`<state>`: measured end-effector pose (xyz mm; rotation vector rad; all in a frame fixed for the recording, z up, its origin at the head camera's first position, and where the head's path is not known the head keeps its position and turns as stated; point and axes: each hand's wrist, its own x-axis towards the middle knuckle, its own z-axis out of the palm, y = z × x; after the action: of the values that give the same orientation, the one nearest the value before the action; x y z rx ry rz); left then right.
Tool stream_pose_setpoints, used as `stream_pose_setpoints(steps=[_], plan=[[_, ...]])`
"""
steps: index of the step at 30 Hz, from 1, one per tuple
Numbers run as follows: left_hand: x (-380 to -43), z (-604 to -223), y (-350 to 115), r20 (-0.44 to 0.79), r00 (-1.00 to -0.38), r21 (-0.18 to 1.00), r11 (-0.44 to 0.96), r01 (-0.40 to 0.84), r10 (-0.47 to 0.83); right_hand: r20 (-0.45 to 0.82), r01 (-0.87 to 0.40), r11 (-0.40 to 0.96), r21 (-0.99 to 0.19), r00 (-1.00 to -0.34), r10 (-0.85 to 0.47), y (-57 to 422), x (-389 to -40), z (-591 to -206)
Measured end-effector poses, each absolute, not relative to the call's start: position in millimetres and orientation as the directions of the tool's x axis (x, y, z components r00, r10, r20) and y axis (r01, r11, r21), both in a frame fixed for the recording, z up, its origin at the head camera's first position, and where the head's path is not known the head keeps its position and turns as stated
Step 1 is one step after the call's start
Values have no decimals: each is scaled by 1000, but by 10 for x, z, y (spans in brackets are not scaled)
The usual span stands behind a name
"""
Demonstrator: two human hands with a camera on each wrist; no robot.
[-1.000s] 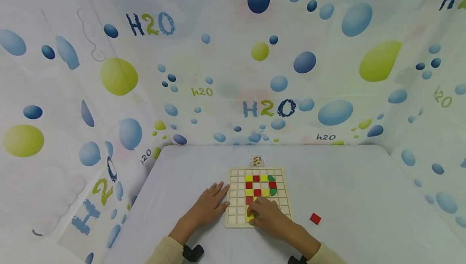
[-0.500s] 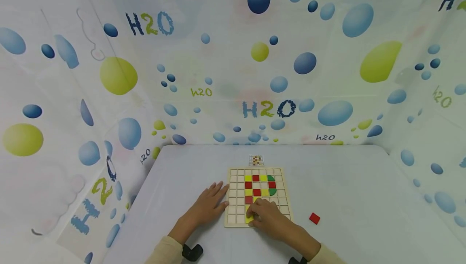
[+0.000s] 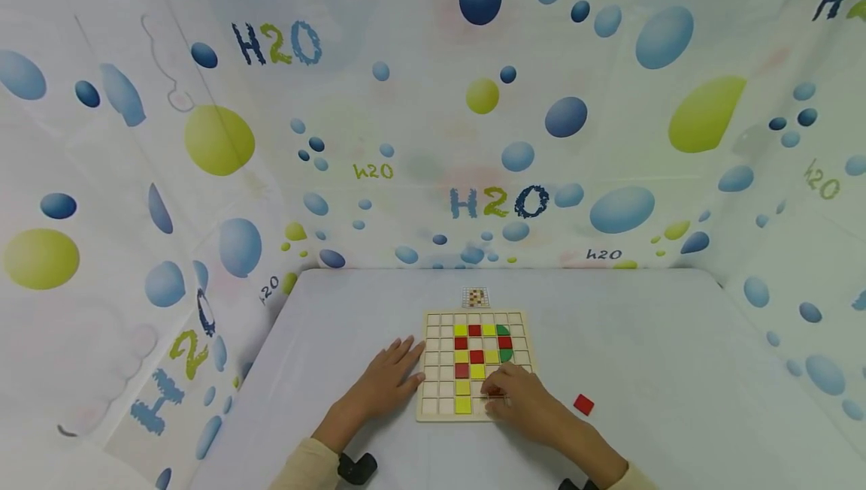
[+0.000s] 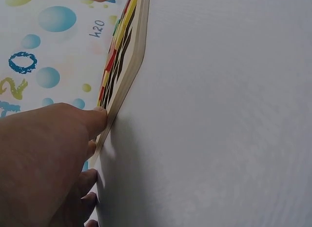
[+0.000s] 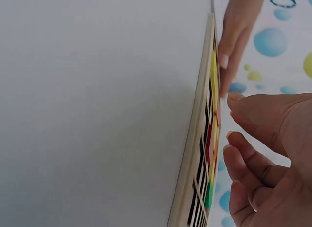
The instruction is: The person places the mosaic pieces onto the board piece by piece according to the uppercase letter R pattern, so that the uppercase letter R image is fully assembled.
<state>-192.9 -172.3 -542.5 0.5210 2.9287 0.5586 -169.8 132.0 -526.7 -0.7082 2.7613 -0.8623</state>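
Observation:
A square wooden grid board [image 3: 433, 315] lies on the white table, with red and yellow square tiles and green rounded tiles in some cells. My left hand [image 3: 389, 376] rests beside its left edge with fingers extended, the tips touching the rim; the left wrist view shows the thumb [image 4: 97, 120] against it. Over the lower right cells hovers my right hand [image 3: 524, 403], fingers bent, covering part of the grid. Thumb [image 5: 258, 117] and fingers stand apart in the right wrist view, with nothing seen between them. A yellow tile [image 3: 463, 405] sits in the bottom row.
One loose red square tile [image 3: 584, 404] lies on the table right of the board. Behind the board is a small printed pattern card [image 3: 476, 297]. A bubble-patterned sheet [image 3: 419, 114] hangs around the table's back and sides.
My right hand has moved right from the yellow tile in the bottom row, and that tile and the one above it now show fully. The left hand keeps its place.

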Motion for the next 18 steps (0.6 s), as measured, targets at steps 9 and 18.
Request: stream_pose_setpoints(steps=[9,18], plan=[[-1932,-5436,-1726,-55,-931,373,873,315,360,17,-279,724,-632,-938,-346,1845,-1709,-5232],[-1938,-5426,-1716,-56,-933,382,871,310,357,31,-257,734,-629,-951,-306,1987,-1755,-5286]])
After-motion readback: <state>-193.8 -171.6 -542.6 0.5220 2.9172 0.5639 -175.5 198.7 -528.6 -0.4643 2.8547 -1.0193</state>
